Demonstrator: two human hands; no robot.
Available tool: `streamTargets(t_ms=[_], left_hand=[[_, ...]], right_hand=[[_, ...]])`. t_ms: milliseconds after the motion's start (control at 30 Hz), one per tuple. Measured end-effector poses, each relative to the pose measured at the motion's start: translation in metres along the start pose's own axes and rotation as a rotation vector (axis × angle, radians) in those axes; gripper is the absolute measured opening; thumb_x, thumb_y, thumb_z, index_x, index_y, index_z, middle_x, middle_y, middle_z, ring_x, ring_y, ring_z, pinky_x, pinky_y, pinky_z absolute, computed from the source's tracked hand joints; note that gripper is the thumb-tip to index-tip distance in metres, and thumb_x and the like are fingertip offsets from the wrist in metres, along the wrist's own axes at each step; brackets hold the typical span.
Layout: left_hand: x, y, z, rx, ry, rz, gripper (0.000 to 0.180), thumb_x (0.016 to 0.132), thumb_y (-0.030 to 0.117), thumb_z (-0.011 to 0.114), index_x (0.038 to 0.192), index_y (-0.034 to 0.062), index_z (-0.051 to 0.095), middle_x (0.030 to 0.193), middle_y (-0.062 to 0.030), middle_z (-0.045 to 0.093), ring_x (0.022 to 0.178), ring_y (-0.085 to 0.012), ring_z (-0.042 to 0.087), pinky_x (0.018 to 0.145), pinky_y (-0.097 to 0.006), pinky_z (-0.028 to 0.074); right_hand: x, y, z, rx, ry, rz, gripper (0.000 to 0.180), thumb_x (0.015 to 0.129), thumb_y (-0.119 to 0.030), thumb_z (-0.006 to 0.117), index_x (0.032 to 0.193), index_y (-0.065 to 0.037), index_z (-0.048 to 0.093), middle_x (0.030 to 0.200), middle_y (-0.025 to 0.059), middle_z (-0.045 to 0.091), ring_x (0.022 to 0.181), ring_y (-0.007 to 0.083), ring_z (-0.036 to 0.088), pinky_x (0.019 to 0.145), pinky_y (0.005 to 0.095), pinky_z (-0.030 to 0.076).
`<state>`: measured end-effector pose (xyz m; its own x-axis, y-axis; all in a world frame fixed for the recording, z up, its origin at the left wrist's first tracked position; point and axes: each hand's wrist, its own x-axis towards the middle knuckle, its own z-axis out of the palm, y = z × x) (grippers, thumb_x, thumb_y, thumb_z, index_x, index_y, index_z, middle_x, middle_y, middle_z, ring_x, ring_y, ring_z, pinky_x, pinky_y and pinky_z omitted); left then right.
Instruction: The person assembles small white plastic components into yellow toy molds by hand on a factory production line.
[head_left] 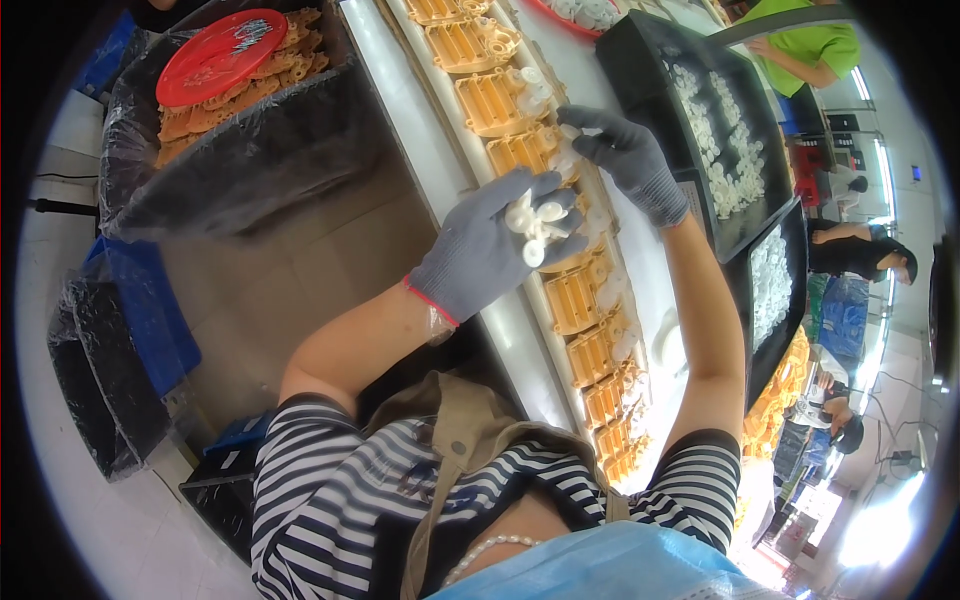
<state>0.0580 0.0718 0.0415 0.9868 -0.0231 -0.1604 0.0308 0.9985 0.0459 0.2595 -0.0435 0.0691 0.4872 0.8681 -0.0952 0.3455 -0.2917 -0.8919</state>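
Note:
My left hand (478,238), in a grey knit glove with a red cuff edge, is turned palm up and cups several small white plastic parts (537,222). Above and to the right, my right hand (628,152) wears a matching grey glove. Its thumb and forefinger close around a small white plastic part (569,131) over the row of housings; the fingertips partly hide it. Yellow-orange ribbed plastic housings (497,103) stand in a line beneath both hands. Whitish translucent pieces (534,92) sit at the right side of several of them.
A white-edged conveyor line (400,110) runs past me. To its right, a black tray (650,75) and another black bin hold loose white parts (770,285). At upper left, a lined bin (260,170) holds orange parts and a red plate (215,60). Other people work at far right.

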Motion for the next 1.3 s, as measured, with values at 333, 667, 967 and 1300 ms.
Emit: streamTargets(t_ms=[333,667,967,1300], left_hand=[[0.002,0.0,-0.003,-0.007,0.043,-0.03,0.049,0.102,0.029,0.04,0.137,-0.0055,0.042,0.13,-0.0221,0.053,0.122,-0.0337,0.051,0.111,-0.053,0.035],[0.004,-0.001,0.002,0.033,0.025,-0.01,0.04,0.099,0.03,0.049,0.125,0.0002,0.048,0.113,-0.0135,0.057,0.105,-0.0292,0.057,0.099,-0.05,0.046],[0.005,-0.004,0.007,0.01,-0.013,-0.033,0.036,0.101,0.029,0.045,0.122,0.0,0.048,0.115,-0.0133,0.055,0.11,-0.0263,0.056,0.102,-0.047,0.047],[0.007,-0.027,-0.003,0.143,-0.148,-0.006,0.03,0.103,0.025,0.04,0.118,0.0013,0.049,0.116,-0.0147,0.055,0.111,-0.0241,0.056,0.102,-0.045,0.049]], right_hand=[[0.0,0.002,0.004,0.037,0.013,0.03,0.035,0.09,0.0,0.063,0.124,-0.006,0.064,0.121,0.0039,0.065,0.108,0.0112,0.058,0.098,0.0257,0.046],[0.002,-0.016,0.003,-0.448,0.052,0.104,0.052,0.078,-0.039,0.079,0.117,-0.008,0.067,0.116,0.0055,0.066,0.102,0.0152,0.062,0.09,0.0313,0.049],[-0.053,-0.049,0.003,-0.354,-0.06,-0.144,0.026,0.087,-0.014,0.07,0.113,-0.01,0.069,0.106,0.0085,0.069,0.094,0.0167,0.065,0.084,0.032,0.052],[-0.074,-0.064,0.014,-0.501,-0.128,-0.141,0.017,0.089,-0.011,0.065,0.105,-0.005,0.069,0.093,0.0071,0.071,0.088,0.017,0.068,0.078,0.0295,0.055]])
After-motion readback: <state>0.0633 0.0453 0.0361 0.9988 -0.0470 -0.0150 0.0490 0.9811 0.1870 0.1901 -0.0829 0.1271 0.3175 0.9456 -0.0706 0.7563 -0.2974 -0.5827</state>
